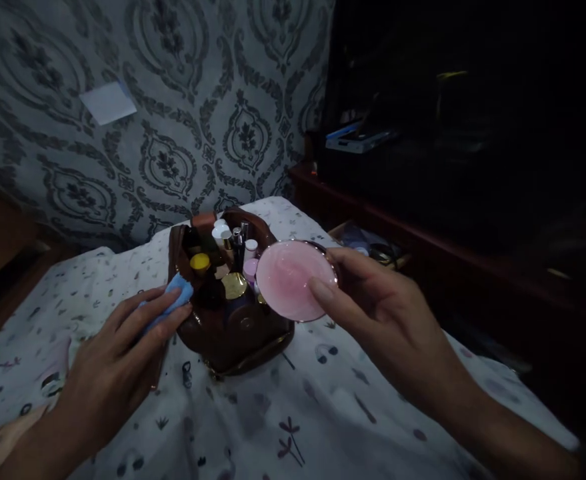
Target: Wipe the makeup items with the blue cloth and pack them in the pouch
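From here, the left hand (123,343) pinches a blue cloth (177,291) near nine o'clock on the brown bag (253,339). Toward three o'clock, a pink disc (287,285) sits grasped by the right hand (400,320), thumb across its face. I'd grip only the rim, avoiding smudges.
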A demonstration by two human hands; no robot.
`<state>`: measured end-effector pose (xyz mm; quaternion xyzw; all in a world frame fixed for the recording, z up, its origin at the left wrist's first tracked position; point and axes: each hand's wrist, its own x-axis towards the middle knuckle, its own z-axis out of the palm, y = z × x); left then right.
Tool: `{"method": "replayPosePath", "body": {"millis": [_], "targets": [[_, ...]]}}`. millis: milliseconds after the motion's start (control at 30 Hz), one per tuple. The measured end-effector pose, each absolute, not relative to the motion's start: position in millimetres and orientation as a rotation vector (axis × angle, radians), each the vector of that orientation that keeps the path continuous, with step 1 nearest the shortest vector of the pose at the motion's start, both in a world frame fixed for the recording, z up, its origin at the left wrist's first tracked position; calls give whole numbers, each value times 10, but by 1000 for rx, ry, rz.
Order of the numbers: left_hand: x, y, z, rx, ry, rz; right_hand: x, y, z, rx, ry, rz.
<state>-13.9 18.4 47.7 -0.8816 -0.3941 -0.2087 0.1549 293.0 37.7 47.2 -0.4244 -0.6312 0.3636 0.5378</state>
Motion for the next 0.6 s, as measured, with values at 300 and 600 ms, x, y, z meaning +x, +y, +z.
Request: {"method": "replayPosePath", "body": {"millis": [300, 600], "targets": [[-57, 193, 396, -2500, -1123, -680, 2554, 778, 783, -898, -1923, 716], [-115, 216, 347, -2474, -1062, -596, 2124, 1048, 823, -1013, -2449, 666]]}}
